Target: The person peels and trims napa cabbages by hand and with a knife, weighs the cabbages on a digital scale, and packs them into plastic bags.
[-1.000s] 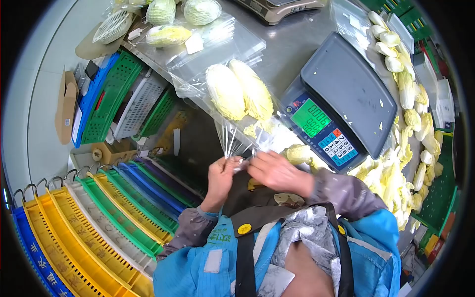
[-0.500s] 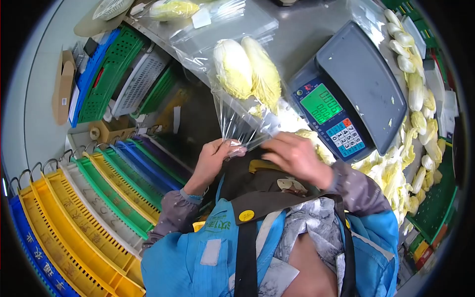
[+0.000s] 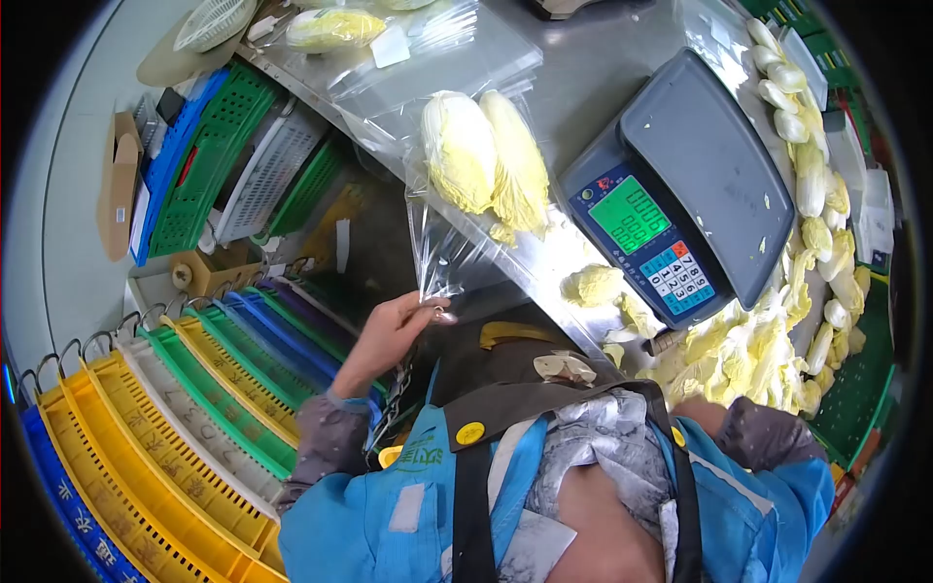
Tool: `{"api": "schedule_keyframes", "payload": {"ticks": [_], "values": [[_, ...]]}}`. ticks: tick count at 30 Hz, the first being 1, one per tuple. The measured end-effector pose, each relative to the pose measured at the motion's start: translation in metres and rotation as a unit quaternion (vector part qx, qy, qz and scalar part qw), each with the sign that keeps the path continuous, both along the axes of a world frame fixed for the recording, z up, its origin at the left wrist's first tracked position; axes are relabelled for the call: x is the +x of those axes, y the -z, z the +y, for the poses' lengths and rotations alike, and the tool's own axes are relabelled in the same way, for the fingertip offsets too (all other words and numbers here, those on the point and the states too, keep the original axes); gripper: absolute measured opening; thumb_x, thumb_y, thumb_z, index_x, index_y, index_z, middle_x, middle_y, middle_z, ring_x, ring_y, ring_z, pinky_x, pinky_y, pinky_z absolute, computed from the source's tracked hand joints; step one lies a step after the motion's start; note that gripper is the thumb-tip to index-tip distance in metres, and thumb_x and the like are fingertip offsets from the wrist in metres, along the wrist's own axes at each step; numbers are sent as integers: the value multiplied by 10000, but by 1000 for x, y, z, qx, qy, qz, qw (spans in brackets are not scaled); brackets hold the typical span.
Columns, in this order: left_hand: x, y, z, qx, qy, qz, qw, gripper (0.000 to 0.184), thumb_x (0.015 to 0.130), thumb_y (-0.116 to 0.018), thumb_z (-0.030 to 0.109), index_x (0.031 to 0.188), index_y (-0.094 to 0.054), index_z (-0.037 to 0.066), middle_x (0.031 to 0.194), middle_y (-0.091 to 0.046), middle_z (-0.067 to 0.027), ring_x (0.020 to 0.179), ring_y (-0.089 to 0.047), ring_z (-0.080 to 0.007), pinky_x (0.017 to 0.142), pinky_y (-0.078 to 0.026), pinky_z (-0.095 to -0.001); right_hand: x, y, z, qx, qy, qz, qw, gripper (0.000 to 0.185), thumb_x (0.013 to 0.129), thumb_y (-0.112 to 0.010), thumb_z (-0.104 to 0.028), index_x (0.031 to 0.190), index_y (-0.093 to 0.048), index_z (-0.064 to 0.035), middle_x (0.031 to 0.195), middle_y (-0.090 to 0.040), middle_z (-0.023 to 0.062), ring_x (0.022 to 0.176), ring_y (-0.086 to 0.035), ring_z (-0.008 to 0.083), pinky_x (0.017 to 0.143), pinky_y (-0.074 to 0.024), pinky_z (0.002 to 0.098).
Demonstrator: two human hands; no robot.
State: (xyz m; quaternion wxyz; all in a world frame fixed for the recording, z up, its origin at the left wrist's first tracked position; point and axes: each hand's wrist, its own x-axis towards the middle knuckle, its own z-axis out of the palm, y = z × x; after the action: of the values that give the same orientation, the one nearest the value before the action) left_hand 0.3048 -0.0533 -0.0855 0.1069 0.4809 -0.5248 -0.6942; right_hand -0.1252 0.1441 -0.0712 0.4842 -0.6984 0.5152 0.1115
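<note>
My left hand (image 3: 397, 330) pinches the gathered end of a clear plastic bag (image 3: 434, 255). Inside it lie two pale yellow napa cabbages (image 3: 461, 154), side by side at the edge of the steel table. My right hand (image 3: 702, 414) is drawn back beside my body at the lower right, near loose cabbage leaves (image 3: 714, 352); its fingers are hidden. A grey digital scale (image 3: 705, 160) with a lit green display stands right of the bag.
More clear bags (image 3: 437, 68) and a wrapped cabbage (image 3: 335, 30) lie on the steel table (image 3: 573, 58). A row of small cabbages (image 3: 812, 185) runs down the right side. Yellow, green and blue crates (image 3: 165, 408) stand at lower left; a cardboard box (image 3: 214, 269) is behind them.
My right hand has left the bag and moved right and back to my side. My left hand keeps its pinch, slightly lower and further left.
</note>
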Motion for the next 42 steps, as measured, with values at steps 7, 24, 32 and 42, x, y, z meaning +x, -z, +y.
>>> {"api": "schedule_keyframes", "payload": {"ticks": [7,24,32,42], "values": [[-7,16,-27,-323,-135,-203,914,785,618,-709,14,1322,-380,124,1205,-470,-154,1032,-506,-256,849,-424,-348,68,-5,-148,-437,73,93,891,492,675,-594,-70,1158,-500,-58,1069,-532,131,921,-541,285,710,-473,342],[-25,-98,-140,-351,-49,68,932,701,956,-188,482,973,-590,-91,841,-650,-173,828,-633,-239,785,-487,-335,118,-73,-265,-293,375,-473,742,245,965,-375,-203,788,-430,-42,649,-545,44,628,-537,103,586,-431,239],[-26,-23,-84,225,-141,33,964,554,940,-334,434,846,-581,-54,662,-602,-117,523,-596,-218,509,-520,-328,126,1,-191,64,641,-342,684,308,883,-450,-216,616,-487,-67,482,-435,36,327,-389,101,308,-303,238],[-31,15,-38,-143,24,-175,974,438,880,-519,241,1183,-381,-42,1080,-519,-202,927,-560,-266,801,-435,-361,144,53,-143,-152,458,-200,853,378,888,-521,-272,1103,-411,19,913,-554,203,842,-553,298,742,-436,381]]}}
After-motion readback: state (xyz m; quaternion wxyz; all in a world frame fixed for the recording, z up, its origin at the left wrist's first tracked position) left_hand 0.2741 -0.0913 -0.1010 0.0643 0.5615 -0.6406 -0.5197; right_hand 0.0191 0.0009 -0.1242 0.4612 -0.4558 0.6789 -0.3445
